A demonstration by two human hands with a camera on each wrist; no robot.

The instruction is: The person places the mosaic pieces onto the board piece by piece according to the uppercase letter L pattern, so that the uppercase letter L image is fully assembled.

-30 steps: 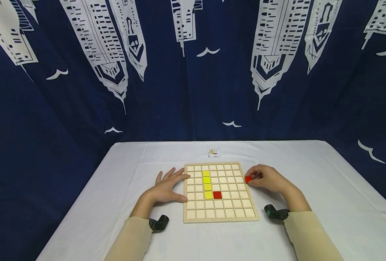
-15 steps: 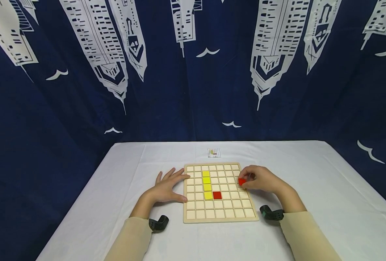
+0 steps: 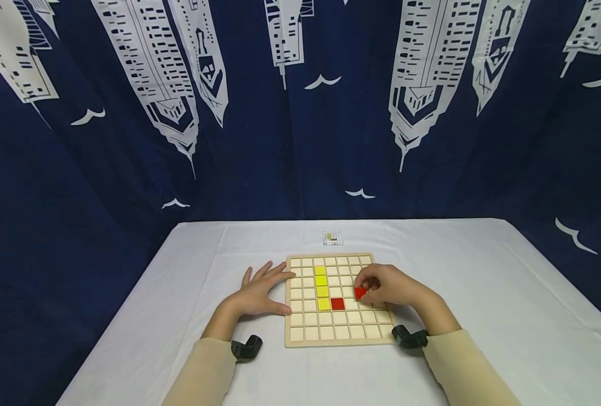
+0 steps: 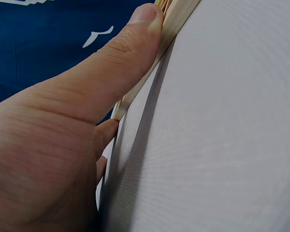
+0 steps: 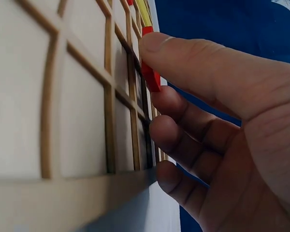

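Note:
A wooden grid board (image 3: 341, 343) lies on the white table, its squares framed by thin raised strips. Several yellow tiles (image 3: 322, 291) fill a column on it, and a red tile (image 3: 337, 304) sits to the right of the lowest one. Over the board's right half, my right hand (image 3: 394, 286) pinches a second red tile (image 5: 150, 72) between thumb and fingers, tilted close above the squares. Spread along the board's left edge, my left hand (image 3: 256, 294) touches it with thumb (image 4: 135, 46) and index finger straight.
Behind the board lies a small card (image 3: 333, 238) printed with a grid and a coloured pattern. White cloth (image 3: 219, 248) covers the table. A dark blue curtain (image 3: 300, 141) with white building prints hangs at the back.
My right hand has moved left and slightly nearer with the red tile, from beside the board's right edge to over its squares. The left hand stays in place.

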